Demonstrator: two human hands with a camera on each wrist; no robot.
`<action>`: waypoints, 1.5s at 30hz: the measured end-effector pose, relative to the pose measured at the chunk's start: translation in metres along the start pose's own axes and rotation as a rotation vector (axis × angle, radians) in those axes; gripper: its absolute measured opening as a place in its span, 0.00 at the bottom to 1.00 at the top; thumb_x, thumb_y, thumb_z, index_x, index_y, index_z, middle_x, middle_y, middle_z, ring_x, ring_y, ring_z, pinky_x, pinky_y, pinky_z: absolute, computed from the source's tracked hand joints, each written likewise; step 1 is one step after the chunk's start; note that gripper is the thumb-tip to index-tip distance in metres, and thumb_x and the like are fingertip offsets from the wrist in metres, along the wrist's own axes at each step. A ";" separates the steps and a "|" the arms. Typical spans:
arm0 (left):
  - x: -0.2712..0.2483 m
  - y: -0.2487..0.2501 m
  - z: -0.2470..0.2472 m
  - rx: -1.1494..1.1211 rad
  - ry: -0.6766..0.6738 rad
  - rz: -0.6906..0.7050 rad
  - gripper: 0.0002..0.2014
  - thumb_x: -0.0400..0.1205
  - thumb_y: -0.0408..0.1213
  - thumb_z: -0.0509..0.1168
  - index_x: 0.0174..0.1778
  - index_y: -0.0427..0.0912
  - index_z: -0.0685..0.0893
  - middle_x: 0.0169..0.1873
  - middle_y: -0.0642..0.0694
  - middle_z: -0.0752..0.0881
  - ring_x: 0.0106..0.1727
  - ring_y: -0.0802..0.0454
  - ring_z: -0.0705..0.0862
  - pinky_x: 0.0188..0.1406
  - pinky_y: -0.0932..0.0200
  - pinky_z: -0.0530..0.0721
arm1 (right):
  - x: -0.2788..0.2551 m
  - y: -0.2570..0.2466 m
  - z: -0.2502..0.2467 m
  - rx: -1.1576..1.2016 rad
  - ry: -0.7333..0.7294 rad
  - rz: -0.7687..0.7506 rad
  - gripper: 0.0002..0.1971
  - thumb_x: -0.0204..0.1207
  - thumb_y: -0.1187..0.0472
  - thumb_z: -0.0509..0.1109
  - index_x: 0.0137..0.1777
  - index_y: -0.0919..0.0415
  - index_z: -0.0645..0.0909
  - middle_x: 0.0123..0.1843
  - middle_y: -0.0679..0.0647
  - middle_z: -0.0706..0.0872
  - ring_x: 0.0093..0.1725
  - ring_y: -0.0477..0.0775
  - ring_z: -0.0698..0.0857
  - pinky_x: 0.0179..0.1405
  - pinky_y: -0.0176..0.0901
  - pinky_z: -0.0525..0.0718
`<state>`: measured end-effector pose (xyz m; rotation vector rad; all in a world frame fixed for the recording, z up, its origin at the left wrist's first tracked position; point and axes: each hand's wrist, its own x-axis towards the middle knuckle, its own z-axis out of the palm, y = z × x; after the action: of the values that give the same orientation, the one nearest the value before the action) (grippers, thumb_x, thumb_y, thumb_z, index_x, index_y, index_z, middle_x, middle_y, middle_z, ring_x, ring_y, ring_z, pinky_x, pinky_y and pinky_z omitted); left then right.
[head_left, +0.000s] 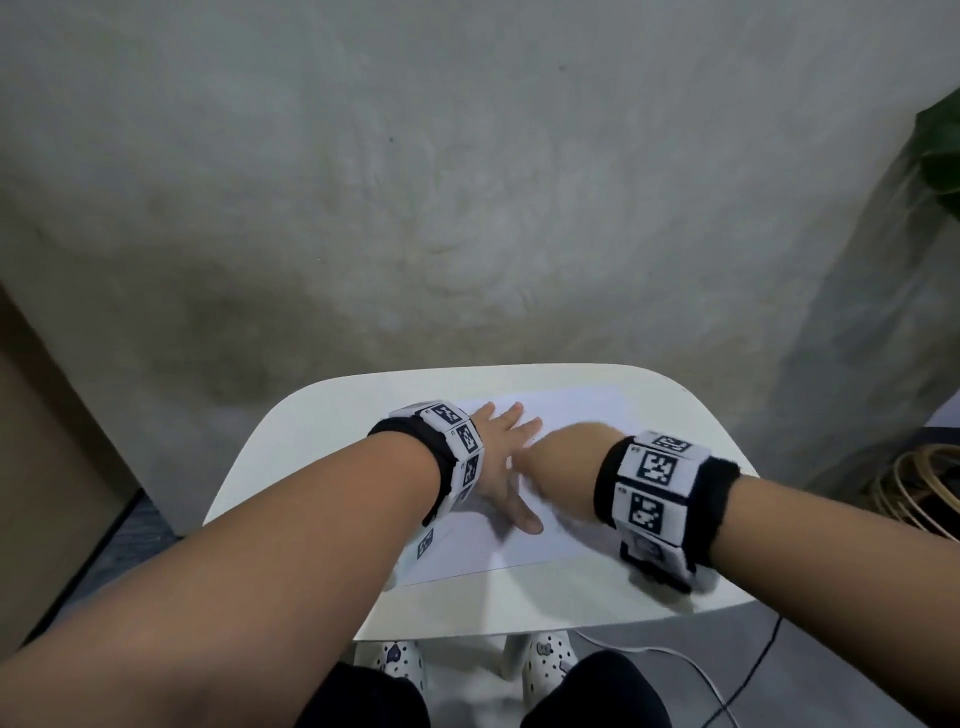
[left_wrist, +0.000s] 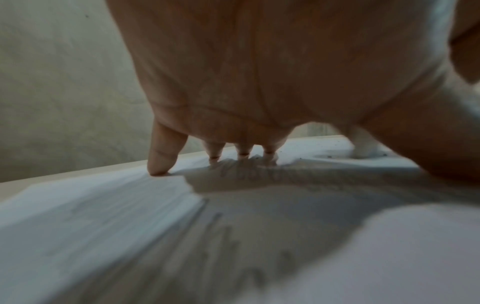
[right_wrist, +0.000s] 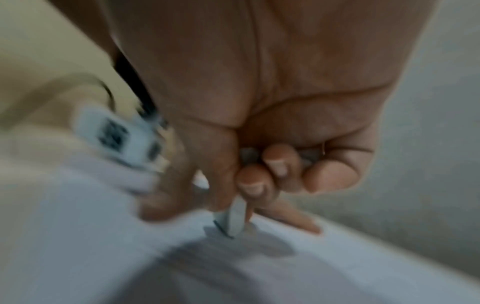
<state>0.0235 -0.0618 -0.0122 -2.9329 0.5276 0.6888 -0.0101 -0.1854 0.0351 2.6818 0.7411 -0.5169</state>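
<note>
Two hands: the left hand (head_left: 498, 470) and the right hand (head_left: 558, 457) sit close together over one sheet of paper (head_left: 576, 410) on a small white worktop (head_left: 311, 441).
Left hand state: spread flat with the palm down, the fingers straight and fanned away from the person and the thumb stretched back toward the person.
Left fingertips (left_wrist: 160, 164): in the left wrist view they press on the paper while the palm arches a little above it.
Right hand state: curled with its back up, its knuckles just beside the left hand's fingers.
Right grip: the thumb and forefinger pinch a small pale grey tool (right_wrist: 233, 218), and the other fingers (right_wrist: 332, 179) are folded into the palm.
Tool: it slants down out of the right hand and its dark tip meets the paper right under the knuckles. It is too blurred to tell what kind it is.
Paper: it lies flat beneath both hands and reaches on beyond the fingertips and back past the wrists.
Wristbands (head_left: 460, 457): each wrist wears a black band with black-and-white square markers.
Beyond the fingers: a grey wall (head_left: 467, 182), with green leaves (head_left: 940, 140) well off to the right hand's outer side.
Behind the wrists: white shoes (head_left: 395, 660) and a white cable (head_left: 675, 656) on the floor.
</note>
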 end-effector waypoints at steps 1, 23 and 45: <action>0.000 0.000 0.000 0.002 0.001 0.003 0.64 0.65 0.72 0.71 0.83 0.58 0.33 0.84 0.54 0.33 0.85 0.44 0.35 0.80 0.33 0.46 | 0.000 -0.001 0.002 0.015 -0.031 -0.024 0.17 0.84 0.58 0.60 0.70 0.62 0.75 0.64 0.60 0.83 0.58 0.62 0.82 0.47 0.46 0.72; -0.006 0.002 -0.004 -0.010 -0.026 0.002 0.64 0.66 0.71 0.71 0.83 0.57 0.32 0.84 0.54 0.32 0.85 0.44 0.34 0.80 0.32 0.45 | 0.000 0.002 -0.003 -0.044 -0.039 0.048 0.16 0.83 0.58 0.61 0.67 0.61 0.78 0.62 0.58 0.84 0.59 0.61 0.83 0.47 0.48 0.74; -0.009 0.003 -0.005 -0.007 -0.020 0.004 0.62 0.66 0.72 0.70 0.84 0.57 0.34 0.84 0.53 0.33 0.85 0.45 0.36 0.80 0.31 0.49 | 0.025 0.020 -0.011 -0.063 -0.004 0.154 0.17 0.78 0.53 0.67 0.64 0.59 0.80 0.59 0.54 0.86 0.52 0.57 0.84 0.49 0.46 0.79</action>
<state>0.0169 -0.0629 -0.0038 -2.9290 0.5309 0.7205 0.0235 -0.1873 0.0385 2.6512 0.5345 -0.4520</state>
